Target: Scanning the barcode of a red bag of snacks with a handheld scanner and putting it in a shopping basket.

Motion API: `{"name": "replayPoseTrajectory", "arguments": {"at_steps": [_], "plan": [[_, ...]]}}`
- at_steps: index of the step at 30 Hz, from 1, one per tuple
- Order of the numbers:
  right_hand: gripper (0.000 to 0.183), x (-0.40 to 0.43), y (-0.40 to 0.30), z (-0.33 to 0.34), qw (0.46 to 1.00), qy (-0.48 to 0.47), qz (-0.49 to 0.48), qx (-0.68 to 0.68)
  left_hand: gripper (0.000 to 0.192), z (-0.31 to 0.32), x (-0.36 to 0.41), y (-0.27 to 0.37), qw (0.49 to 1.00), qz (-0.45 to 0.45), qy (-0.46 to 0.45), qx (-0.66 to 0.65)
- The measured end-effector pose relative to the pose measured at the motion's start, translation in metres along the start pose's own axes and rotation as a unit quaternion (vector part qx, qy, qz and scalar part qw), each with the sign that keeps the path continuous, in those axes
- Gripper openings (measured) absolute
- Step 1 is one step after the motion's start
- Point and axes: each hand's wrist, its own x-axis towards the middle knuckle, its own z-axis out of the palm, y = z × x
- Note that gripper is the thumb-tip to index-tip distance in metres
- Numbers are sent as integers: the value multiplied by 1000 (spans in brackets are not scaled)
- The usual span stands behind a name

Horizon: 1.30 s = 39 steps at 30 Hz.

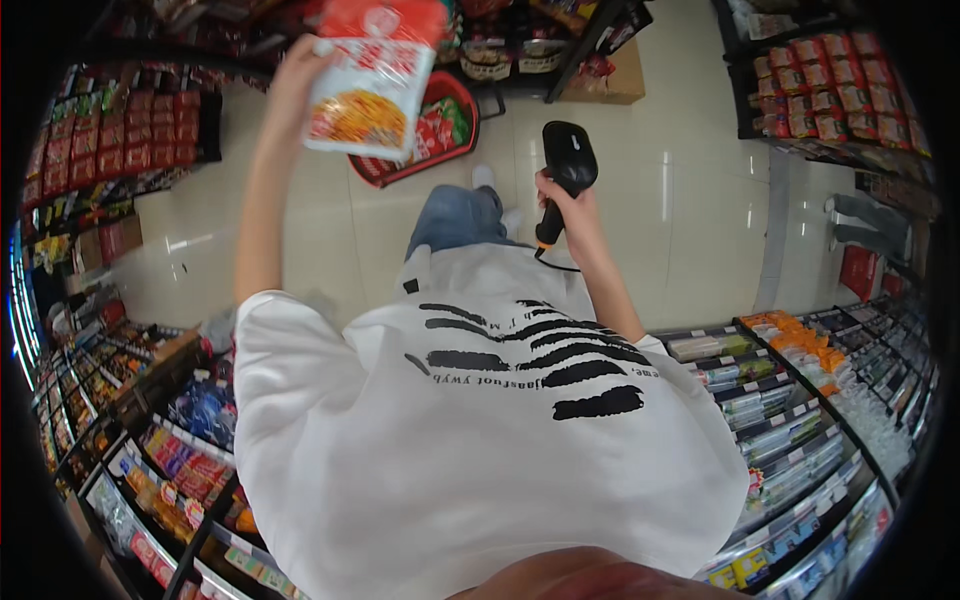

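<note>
My left hand (300, 66) grips the left edge of a red and white food packet (367, 82), which carries writing and a picture of an orange-yellow dish. The packet is held up near the top of the view and partly covers a red shopping basket (471, 112) on the floor. Inside the basket lie several red and green packets (442, 131). In my right hand (574, 202) is a black handheld barcode scanner (570, 157), gripped by its handle with the head pointing away from me. A black cable (555, 265) runs from the handle's orange-ringed end.
Shelves of red packets (120, 142) stand at the left, with more packets (840, 94) at the far right. Beside the front shelf is a cardboard box (619, 75). Goods racks (780, 405) curve behind me. Another person's legs (870, 217) show at the right edge.
</note>
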Motion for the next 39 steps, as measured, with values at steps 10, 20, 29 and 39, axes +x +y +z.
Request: {"name": "replayPoseTrajectory", "arguments": {"at_steps": [10,20,29,39], "plan": [[18,5,8,11,999,37,3,12,26,132,-130,-153,899,-268,18,-347],[17,7,-4,21,988,156,-2,2,18,156,-118,-150,838,-353,-12,-416],[20,36,-33,43,991,132,22,-32,25,148,-82,-144,825,-320,13,-465],[32,57,-43,61,996,23,75,-41,22,129,-78,-130,816,-272,82,-504]]}}
